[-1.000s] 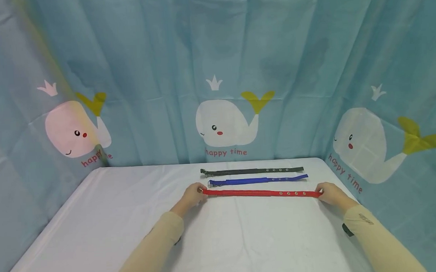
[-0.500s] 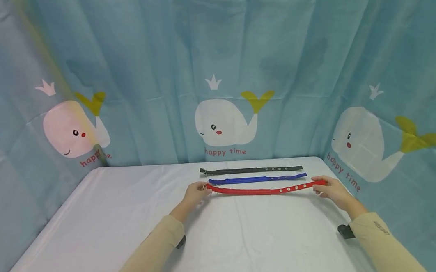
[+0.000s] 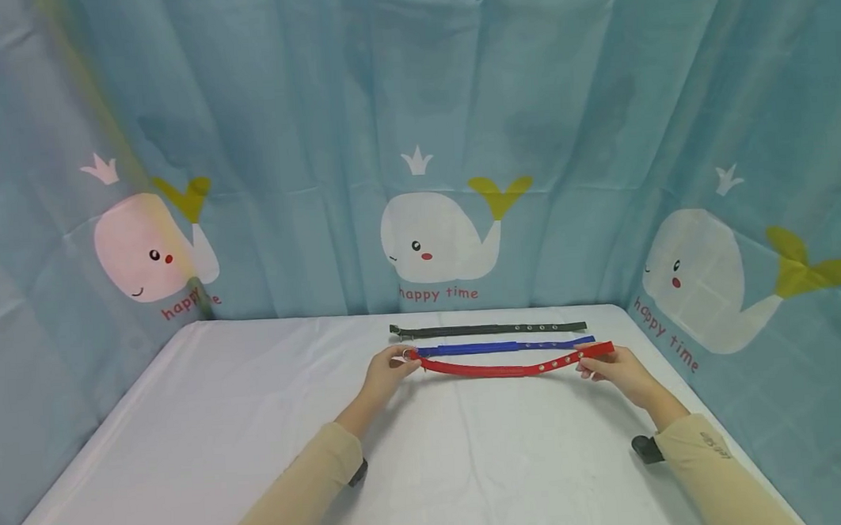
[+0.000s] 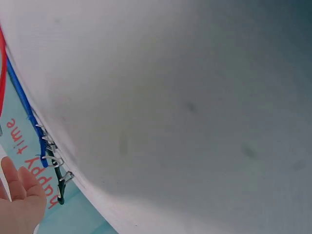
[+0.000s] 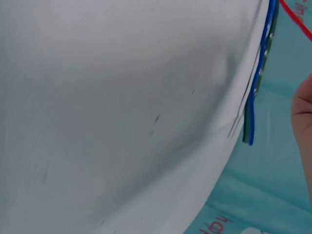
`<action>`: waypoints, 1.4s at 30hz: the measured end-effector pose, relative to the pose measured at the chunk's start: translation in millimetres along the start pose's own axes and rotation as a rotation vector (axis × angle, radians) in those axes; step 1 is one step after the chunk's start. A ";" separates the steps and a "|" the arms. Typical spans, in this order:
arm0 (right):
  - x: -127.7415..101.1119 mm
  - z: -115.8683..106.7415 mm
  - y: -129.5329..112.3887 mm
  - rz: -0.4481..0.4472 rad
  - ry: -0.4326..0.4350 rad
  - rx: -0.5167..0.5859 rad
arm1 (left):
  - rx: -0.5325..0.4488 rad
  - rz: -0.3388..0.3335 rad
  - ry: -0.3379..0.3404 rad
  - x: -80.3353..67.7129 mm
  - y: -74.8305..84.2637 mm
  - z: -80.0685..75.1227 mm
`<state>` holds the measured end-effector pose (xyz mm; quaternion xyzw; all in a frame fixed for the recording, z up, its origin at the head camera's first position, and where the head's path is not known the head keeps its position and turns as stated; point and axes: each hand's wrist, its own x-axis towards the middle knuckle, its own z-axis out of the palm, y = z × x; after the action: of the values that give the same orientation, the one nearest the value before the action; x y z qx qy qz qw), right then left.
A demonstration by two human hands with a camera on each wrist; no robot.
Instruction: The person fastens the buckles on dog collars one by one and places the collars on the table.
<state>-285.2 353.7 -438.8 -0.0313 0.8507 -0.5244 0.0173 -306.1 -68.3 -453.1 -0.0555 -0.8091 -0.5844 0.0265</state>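
A red strap with metal eyelets hangs slack in a shallow curve just above the white table. My left hand pinches its buckle end, and my right hand pinches its holed tip. Just behind it a blue strap lies flat, and behind that a dark green strap. In the left wrist view the buckle ends of the blue strap and the green strap show at the table's edge, with the heel of my hand at the bottom left.
A teal curtain printed with whales closes off the back and both sides of the table. The table's right edge runs close to my right wrist. The right wrist view shows mostly bare tablecloth.
Both hands lifted the red strap off the table and moved closer together, so the strap went from straight and taut to sagging. It now hangs nearer the blue strap.
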 end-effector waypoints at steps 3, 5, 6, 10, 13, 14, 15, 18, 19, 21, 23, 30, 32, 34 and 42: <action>0.2 5.5 -4.2 -0.039 -0.009 0.004 | -0.046 -0.038 0.024 -1.8 3.9 0.8; 0.2 9.7 -8.5 -0.047 -0.003 -0.010 | -0.078 -0.063 0.043 -3.3 7.5 0.5; 0.1 11.5 -10.9 -0.053 -0.003 -0.021 | -0.089 -0.067 0.050 -4.0 9.2 0.5; -1.1 18.9 -20.5 -0.053 0.014 -0.060 | -0.136 -0.069 0.073 -9.0 17.6 -1.7; -3.4 24.3 -27.6 -0.066 0.018 -0.037 | -0.152 -0.054 0.078 -13.6 22.7 -3.6; -4.3 26.1 -30.0 -0.076 0.013 -0.021 | -0.161 -0.053 0.080 -15.0 24.5 -4.4; -5.2 28.2 -32.5 -0.086 0.012 0.003 | -0.163 -0.051 0.080 -16.6 26.0 -5.2; -7.9 35.0 -41.5 -0.110 -0.002 0.092 | -0.164 -0.043 0.089 -21.9 30.5 -8.5; -8.7 37.3 -44.8 -0.118 -0.008 0.127 | -0.159 -0.039 0.093 -23.7 31.9 -9.9; -10.4 42.2 -51.1 -0.129 -0.018 0.190 | -0.155 -0.037 0.100 -27.2 34.3 -12.7; -12.1 46.8 -56.6 -0.135 -0.028 0.230 | -0.143 -0.030 0.107 -30.2 36.0 -15.5; -18.0 61.5 -70.6 -0.145 -0.003 0.200 | -0.157 -0.052 0.115 -38.6 41.1 -23.1; -19.5 65.2 -74.4 -0.149 0.008 0.185 | -0.147 -0.056 0.117 -40.5 42.2 -24.7; -20.2 68.7 -77.8 -0.156 0.010 0.180 | -0.145 -0.063 0.121 -42.4 43.3 -26.5; -20.9 75.9 -83.7 -0.171 -0.020 0.189 | -0.160 -0.043 0.133 -49.4 45.4 -32.0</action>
<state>-256.7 250.1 -398.2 -0.1072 0.7916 -0.6013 -0.0159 -252.3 -87.5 -405.5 -0.0013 -0.7573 -0.6501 0.0629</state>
